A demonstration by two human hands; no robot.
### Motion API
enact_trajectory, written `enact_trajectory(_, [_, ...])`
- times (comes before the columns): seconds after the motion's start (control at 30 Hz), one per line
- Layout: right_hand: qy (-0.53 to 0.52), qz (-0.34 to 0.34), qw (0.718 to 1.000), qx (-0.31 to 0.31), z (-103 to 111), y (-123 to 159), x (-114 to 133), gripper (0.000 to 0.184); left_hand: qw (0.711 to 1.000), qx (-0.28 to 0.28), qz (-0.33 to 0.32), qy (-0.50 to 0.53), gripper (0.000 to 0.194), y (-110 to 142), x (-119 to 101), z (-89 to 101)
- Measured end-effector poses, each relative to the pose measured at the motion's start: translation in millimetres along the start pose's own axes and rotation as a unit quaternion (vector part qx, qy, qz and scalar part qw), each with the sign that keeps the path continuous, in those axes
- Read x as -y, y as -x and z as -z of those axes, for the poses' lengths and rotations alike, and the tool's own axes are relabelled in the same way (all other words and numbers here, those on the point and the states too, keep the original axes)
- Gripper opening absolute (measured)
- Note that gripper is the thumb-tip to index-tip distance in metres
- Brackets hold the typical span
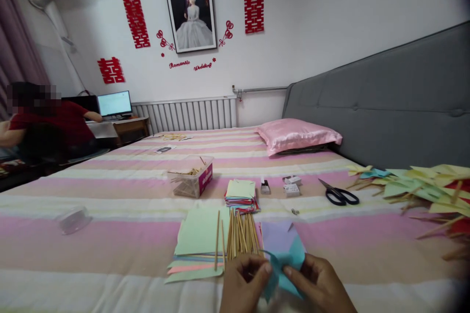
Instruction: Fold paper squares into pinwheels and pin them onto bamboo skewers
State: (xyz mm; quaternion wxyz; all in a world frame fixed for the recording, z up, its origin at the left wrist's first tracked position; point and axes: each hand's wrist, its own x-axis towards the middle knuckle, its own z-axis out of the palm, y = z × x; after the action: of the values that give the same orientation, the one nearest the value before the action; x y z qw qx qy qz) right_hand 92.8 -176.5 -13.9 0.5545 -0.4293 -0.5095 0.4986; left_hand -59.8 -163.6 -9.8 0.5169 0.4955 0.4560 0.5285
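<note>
At the front of the bed, a blue paper pinwheel [290,257] with curled corners is pinched between both hands. My left hand [244,283] is closed on its left side, thumb against forefinger. My right hand [319,281] grips the right side, with the thumb pressed near the middle. Just beyond lies a lilac paper sheet [277,234], partly covered by the blue paper. Left of it are a bundle of wooden sticks [242,234] and a stack of pale green and coloured paper sheets [200,230] with two sticks on top. Whatever lies behind my fingers is hidden.
Further back are a clear plastic box [189,181] of sticks, smaller paper squares [240,190], small white boxes [292,190] and black scissors [340,196]. Finished-looking pinwheels [422,190] lie right; a clear lid [73,220] lies left. A person in red [69,124] sits at a desk.
</note>
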Motion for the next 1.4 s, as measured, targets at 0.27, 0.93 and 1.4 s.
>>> enact_trajectory(0.27, [-0.115, -0.038, 0.991, -0.066, 4.1, 1.1, -0.3, 0.028, 0.882, -0.299, 0.119, -0.345, 0.027, -2.8, -30.8, 50.6])
enact_trajectory(0.93, [-0.146, -0.072, 0.987, -0.006, 12.9, -1.5, -9.9, 0.026, 0.793, -0.248, 0.179, -0.527, 0.026, -16.5, -31.7, 52.9])
enact_trajectory(1.4, [-0.145, -0.070, 0.987, -0.002, 16.6, -2.7, -11.7, 0.027, 0.791, -0.238, 0.174, -0.535, 0.017, -9.5, -34.8, 46.7])
